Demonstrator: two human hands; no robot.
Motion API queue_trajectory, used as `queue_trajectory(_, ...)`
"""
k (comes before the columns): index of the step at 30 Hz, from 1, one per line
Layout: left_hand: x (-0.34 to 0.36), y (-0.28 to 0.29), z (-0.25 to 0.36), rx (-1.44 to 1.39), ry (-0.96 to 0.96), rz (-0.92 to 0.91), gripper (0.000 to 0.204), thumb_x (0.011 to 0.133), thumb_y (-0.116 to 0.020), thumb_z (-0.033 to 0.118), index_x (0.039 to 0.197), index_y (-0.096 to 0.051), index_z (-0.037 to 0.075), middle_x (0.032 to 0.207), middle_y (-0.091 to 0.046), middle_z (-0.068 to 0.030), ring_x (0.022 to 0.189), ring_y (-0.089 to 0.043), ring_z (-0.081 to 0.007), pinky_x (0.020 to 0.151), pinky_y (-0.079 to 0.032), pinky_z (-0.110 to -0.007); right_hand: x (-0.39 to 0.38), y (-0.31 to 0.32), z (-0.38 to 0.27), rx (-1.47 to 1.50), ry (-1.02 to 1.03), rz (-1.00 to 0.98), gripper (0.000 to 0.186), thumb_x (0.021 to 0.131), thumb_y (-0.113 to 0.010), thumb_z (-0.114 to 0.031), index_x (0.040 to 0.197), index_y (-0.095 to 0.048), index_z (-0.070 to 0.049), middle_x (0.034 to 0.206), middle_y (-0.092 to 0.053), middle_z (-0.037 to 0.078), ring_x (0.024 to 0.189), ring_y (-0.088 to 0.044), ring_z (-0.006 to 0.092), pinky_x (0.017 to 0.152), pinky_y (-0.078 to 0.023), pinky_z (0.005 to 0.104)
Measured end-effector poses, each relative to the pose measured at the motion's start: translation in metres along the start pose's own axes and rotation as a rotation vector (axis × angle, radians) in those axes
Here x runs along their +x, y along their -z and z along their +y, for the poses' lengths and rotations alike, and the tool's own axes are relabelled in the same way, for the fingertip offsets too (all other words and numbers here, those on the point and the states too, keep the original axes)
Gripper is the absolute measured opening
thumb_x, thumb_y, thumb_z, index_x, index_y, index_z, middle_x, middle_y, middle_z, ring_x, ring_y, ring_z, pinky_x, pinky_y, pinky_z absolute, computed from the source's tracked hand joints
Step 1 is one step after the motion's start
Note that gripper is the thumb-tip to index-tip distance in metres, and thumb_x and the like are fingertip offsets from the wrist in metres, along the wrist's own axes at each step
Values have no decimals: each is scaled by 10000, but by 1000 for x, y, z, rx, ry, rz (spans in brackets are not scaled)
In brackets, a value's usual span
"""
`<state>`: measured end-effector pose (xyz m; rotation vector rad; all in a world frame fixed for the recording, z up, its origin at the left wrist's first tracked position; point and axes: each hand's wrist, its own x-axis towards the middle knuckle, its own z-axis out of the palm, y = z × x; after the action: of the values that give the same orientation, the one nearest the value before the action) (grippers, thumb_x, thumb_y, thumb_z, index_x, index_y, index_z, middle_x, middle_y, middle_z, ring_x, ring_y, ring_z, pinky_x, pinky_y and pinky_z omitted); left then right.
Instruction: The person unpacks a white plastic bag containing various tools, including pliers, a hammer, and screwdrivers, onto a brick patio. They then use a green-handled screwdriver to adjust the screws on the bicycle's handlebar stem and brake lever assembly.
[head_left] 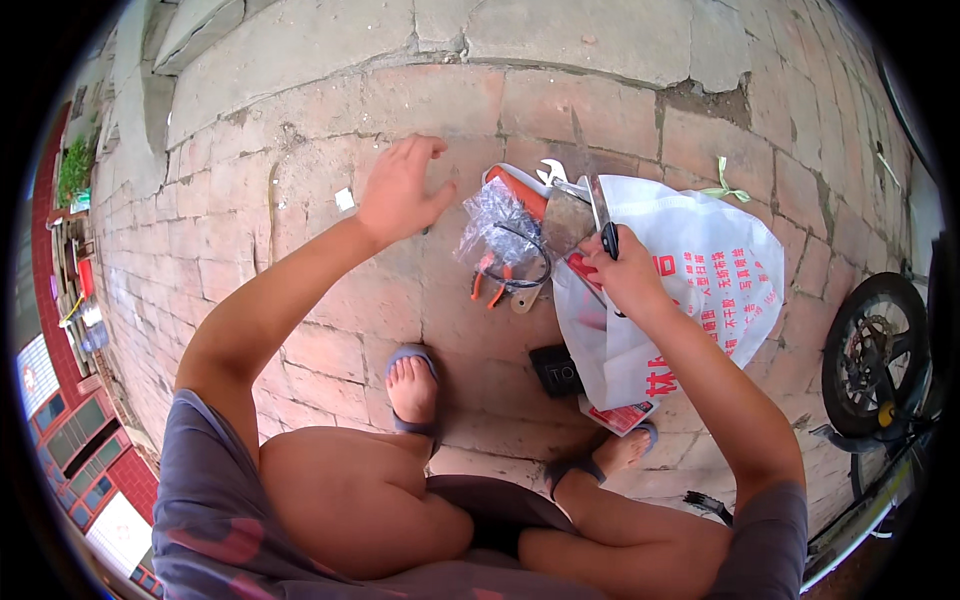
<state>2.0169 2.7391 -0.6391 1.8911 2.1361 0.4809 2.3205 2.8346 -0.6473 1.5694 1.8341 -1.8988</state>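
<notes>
My right hand point(630, 272) is closed around the black handle of a tool with a long, narrow metal blade point(598, 200), which points away from me. What kind of blade it is, I cannot tell. Below that hand lies a white bag point(715, 250) with red print, spread over the paving. My left hand point(404, 190) hovers above the bricks with thumb and fingers apart, holding nothing. Between my hands is a pile: crumpled clear plastic wrap point(498, 215), an open-ended wrench point(550, 172), orange-handled pliers point(492, 280), a black cable point(545, 262) and a flat metal plate point(568, 222).
A black case point(556, 371) and a red-and-white packet point(620, 416) lie by the bag's near edge, close to my right foot. At the right stands a two-wheeler with a black wheel point(875, 353). A concrete step point(205, 35) rises at the far left.
</notes>
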Motion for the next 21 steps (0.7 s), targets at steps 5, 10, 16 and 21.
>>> queue_trajectory(5, -12, -31, 71, -164, 405, -543, 591, 799, -699, 337, 1144, -459, -79, 975, -642, -223, 918, -634, -332, 810, -490, -419, -8, -7, 7, 146, -95, -70, 120, 929, -539, -95, 986, -503, 5, 1031, -651, 141, 874, -665, 201, 699, -560, 333)
queue_trajectory(10, -31, -56, 55, -775, 804, -787, 542, 803, -723, 237, 1178, -473, -65, 898, -664, -165, 875, -635, -219, 753, -491, -343, -4, -43, 54, 16, 41, -34, 293, 918, -536, -235, 1077, -565, 9, 964, -636, 200, 926, -620, 332, 815, -480, 392)
queue_trajectory(16, -34, -55, 35, -754, 714, -626, 259, 782, -677, 139, 988, -594, 4, 765, -629, -68, 673, -573, -152, 596, -455, -295, -17, -50, 27, 77, 37, -56, 251, 865, -577, -171, 1045, -582, 5, 939, -639, 175, 913, -618, 300, 805, -469, 366)
queue_trajectory(21, -43, -54, 24, -1076, 913, -613, 333, 827, -655, 87, 1129, -558, -13, 934, -616, -52, 785, -564, -113, 697, -467, -256, -19, -68, 28, 44, 147, -25, 226, 843, -600, -156, 1006, -601, 2, 816, -631, 117, 765, -609, 225, 708, -472, 346)
